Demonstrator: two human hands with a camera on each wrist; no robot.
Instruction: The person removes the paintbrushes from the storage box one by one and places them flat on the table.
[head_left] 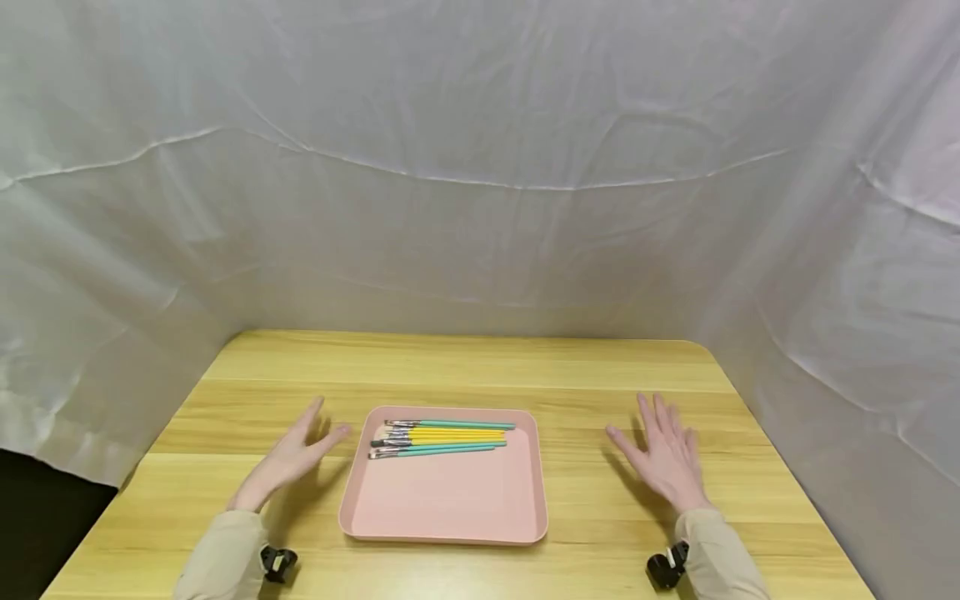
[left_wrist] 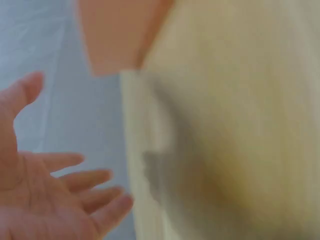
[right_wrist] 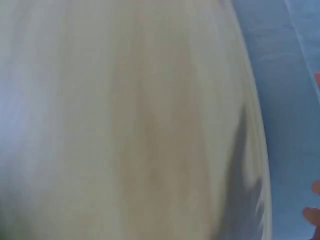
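Note:
A shallow pink tray [head_left: 442, 508] lies on the wooden table, and several paintbrushes [head_left: 450, 433] with teal and yellow handles rest in its back half, bristles to the left. To the tray's left hovers my left hand [head_left: 288, 458], fingers spread and holding nothing. The left wrist view shows that palm [left_wrist: 45, 200] beside a blurred corner of the tray [left_wrist: 120, 35]. My right hand [head_left: 663, 458] is off to the tray's right, spread and a little blurred, with nothing in it. Only a few of its fingertips [right_wrist: 312, 215] enter the right wrist view.
The light wooden table [head_left: 480, 362] has rounded back corners. Grey-white cloth [head_left: 480, 250] hangs behind it and along both sides. A small black camera [head_left: 279, 563] sits on the left wrist and another camera [head_left: 667, 567] on the right. Hand shadows fall on the wood.

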